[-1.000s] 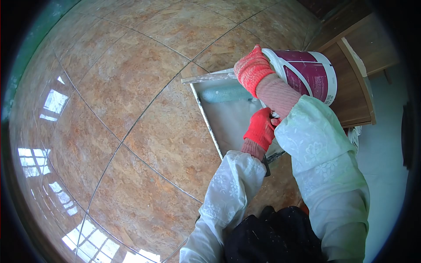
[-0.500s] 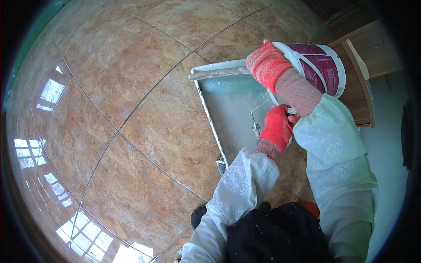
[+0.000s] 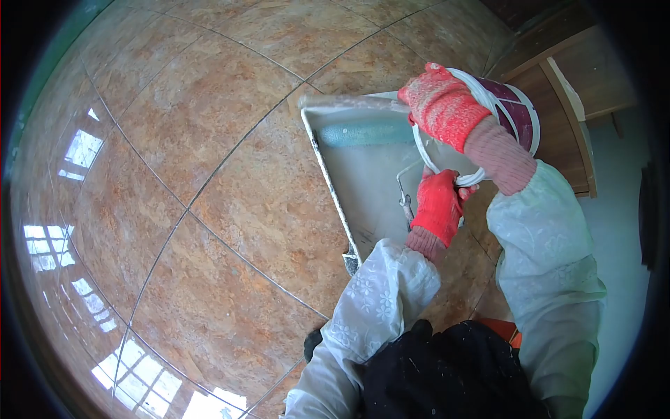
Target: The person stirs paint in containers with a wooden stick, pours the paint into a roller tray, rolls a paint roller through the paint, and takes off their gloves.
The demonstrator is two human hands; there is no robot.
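My left hand [image 3: 438, 204], in a red glove, is closed on the near rim of a white and maroon bucket [image 3: 518, 112]. My right hand [image 3: 447, 105], also gloved in red, holds a stick [image 3: 349, 103] at the bucket's far rim. The bucket leans with its mouth toward a white-edged tray [image 3: 328, 183] on the floor. Pale liquid [image 3: 366, 183] covers the tray's bottom, and a teal roller [image 3: 366, 133] lies at its far side. The roller's wire frame [image 3: 403, 185] runs back toward my left hand.
Glossy brown floor tiles [image 3: 160, 160] surround the tray. Wooden furniture [image 3: 569, 126] stands at the right behind the bucket. A brush-like tool [image 3: 350, 260] is at the tray's near left corner. An orange item [image 3: 504, 328] lies near my dark clothing.
The bucket's mouth has turned more into view, with its rim now showing between my hands. My right hand has moved right. The roller's wire frame and the tool by the tray have come into view.
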